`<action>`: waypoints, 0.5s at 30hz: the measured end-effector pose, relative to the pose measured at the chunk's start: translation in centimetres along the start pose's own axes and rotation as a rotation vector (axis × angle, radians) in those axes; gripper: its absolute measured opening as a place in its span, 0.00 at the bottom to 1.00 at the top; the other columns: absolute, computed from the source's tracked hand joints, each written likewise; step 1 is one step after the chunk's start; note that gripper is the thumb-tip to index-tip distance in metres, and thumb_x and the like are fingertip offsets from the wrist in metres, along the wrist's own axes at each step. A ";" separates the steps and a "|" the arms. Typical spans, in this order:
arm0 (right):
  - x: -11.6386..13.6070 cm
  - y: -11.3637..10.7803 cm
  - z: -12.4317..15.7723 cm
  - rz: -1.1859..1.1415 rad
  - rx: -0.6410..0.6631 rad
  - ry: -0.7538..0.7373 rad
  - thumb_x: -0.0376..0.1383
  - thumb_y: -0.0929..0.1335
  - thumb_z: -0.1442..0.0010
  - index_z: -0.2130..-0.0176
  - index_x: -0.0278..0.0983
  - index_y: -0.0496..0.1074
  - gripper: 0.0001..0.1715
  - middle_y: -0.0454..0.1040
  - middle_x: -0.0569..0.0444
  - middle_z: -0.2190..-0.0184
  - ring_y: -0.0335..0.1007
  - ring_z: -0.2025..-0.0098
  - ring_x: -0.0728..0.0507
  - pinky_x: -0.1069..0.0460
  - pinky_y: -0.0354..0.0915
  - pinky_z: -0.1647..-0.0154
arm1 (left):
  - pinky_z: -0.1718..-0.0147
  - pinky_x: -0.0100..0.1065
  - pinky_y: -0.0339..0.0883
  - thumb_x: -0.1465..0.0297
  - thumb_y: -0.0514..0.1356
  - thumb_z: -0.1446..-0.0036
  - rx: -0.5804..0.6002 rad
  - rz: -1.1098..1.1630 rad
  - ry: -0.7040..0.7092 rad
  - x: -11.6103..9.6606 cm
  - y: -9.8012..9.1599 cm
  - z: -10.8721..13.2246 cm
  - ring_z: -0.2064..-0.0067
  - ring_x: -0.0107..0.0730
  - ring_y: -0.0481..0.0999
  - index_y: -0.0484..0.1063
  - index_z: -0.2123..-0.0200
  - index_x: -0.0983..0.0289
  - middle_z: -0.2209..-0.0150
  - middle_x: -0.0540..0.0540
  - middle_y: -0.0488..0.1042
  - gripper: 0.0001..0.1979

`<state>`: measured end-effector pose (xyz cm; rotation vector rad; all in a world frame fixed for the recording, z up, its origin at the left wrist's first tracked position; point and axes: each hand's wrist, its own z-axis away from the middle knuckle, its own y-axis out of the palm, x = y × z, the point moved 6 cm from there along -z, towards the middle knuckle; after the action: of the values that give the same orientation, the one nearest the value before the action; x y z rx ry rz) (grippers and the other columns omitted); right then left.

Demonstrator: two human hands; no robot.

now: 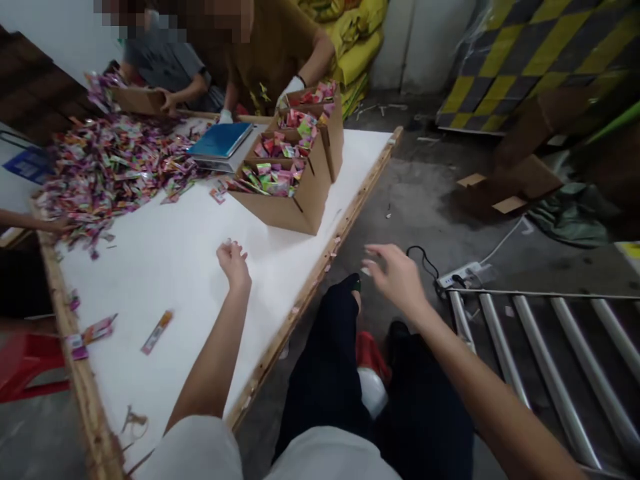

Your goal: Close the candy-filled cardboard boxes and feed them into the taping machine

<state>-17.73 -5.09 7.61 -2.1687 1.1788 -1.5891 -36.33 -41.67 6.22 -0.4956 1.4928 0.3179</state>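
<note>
Pale bits (229, 242) at the fingertips of the left hand (233, 262) and right hand (399, 277) are too small to identify. Beyond the left hand, packets (274, 177) hide the bottoms of the cardboard boxes (300, 213). Well left of it, the frame edge crops a red stool (33, 355); right of the right hand, it cuts the roller conveyor (556, 381).
</note>
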 end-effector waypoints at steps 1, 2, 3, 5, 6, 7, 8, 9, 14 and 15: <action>3.0 2.1 -2.7 -0.045 -0.006 -0.039 0.41 0.65 0.34 0.51 0.39 0.73 0.15 0.76 0.45 0.56 0.74 0.54 0.37 0.42 0.71 0.52 | 0.59 0.26 0.67 0.67 0.56 0.36 0.016 -0.006 -0.054 0.2 0.9 -1.2 0.56 0.24 0.73 0.62 0.58 0.59 0.55 0.52 0.70 0.05; 5.7 3.8 -5.4 -0.066 -0.011 -0.072 0.41 0.66 0.35 0.48 0.38 0.71 0.17 0.74 0.45 0.54 0.73 0.53 0.38 0.44 0.70 0.52 | 0.60 0.27 0.67 0.68 0.54 0.35 0.035 -0.012 -0.105 0.5 1.9 -2.4 0.58 0.24 0.73 0.63 0.59 0.59 0.56 0.51 0.70 0.03; 7.9 5.3 -7.9 -0.068 -0.017 -0.098 0.41 0.68 0.35 0.45 0.38 0.70 0.21 0.72 0.44 0.53 0.72 0.53 0.38 0.44 0.70 0.52 | 0.60 0.27 0.67 0.67 0.53 0.34 0.055 -0.018 -0.149 0.6 2.9 -3.6 0.60 0.24 0.72 0.64 0.59 0.60 0.58 0.51 0.70 0.04; 10.8 7.5 -12.2 -0.034 -0.032 -0.130 0.42 0.71 0.37 0.42 0.38 0.68 0.26 0.69 0.44 0.53 0.69 0.53 0.38 0.45 0.69 0.54 | 0.62 0.30 0.67 0.64 0.49 0.31 0.091 -0.033 -0.222 0.9 4.8 -5.9 0.62 0.27 0.71 0.65 0.61 0.61 0.61 0.53 0.69 0.09; 11.4 8.4 -13.8 -0.010 -0.037 -0.138 0.43 0.71 0.38 0.45 0.39 0.70 0.24 0.67 0.45 0.53 0.68 0.53 0.37 0.46 0.68 0.55 | 0.62 0.31 0.67 0.61 0.48 0.30 0.113 -0.039 -0.262 1.0 5.8 -7.0 0.63 0.28 0.71 0.66 0.61 0.62 0.62 0.53 0.69 0.13; 11.5 9.1 -15.0 0.013 -0.042 -0.142 0.42 0.72 0.38 0.49 0.38 0.73 0.19 0.66 0.45 0.55 0.67 0.53 0.37 0.46 0.67 0.56 | 0.62 0.31 0.68 0.59 0.48 0.30 0.141 -0.042 -0.302 1.3 6.6 -7.8 0.63 0.29 0.71 0.67 0.62 0.63 0.63 0.54 0.69 0.16; 11.3 9.6 -15.8 0.030 -0.043 -0.144 0.41 0.71 0.38 0.55 0.38 0.75 0.13 0.65 0.46 0.56 0.66 0.54 0.38 0.46 0.66 0.56 | 0.62 0.32 0.68 0.56 0.47 0.30 0.173 -0.042 -0.339 1.5 7.5 -8.5 0.63 0.31 0.71 0.67 0.62 0.63 0.64 0.55 0.69 0.19; 10.7 9.9 -16.1 0.042 -0.041 -0.147 0.40 0.71 0.38 0.61 0.37 0.75 0.09 0.64 0.46 0.58 0.64 0.54 0.38 0.47 0.65 0.57 | 0.62 0.33 0.69 0.54 0.48 0.30 0.211 -0.039 -0.374 1.7 8.3 -9.0 0.64 0.32 0.71 0.68 0.62 0.64 0.65 0.56 0.70 0.20; 7.6 8.5 -14.1 -0.017 -0.014 -0.208 0.37 0.70 0.38 0.72 0.36 0.70 0.12 0.60 0.51 0.65 0.60 0.61 0.42 0.48 0.62 0.59 | 0.59 0.38 0.72 0.57 0.58 0.35 0.466 0.056 -0.450 1.9 11.1 -8.4 0.62 0.37 0.75 0.73 0.58 0.65 0.65 0.59 0.77 0.16; 7.4 7.9 -13.5 -0.052 -0.004 -0.227 0.37 0.70 0.38 0.73 0.36 0.69 0.12 0.59 0.52 0.66 0.60 0.62 0.43 0.49 0.62 0.59 | 0.58 0.39 0.73 0.57 0.58 0.35 0.538 0.105 -0.438 1.5 11.3 -7.9 0.60 0.38 0.77 0.74 0.56 0.65 0.63 0.59 0.79 0.17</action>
<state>-32.52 -11.68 13.63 -2.3263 1.0650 -1.3156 -48.69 -36.05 3.31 0.0841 1.1137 0.0861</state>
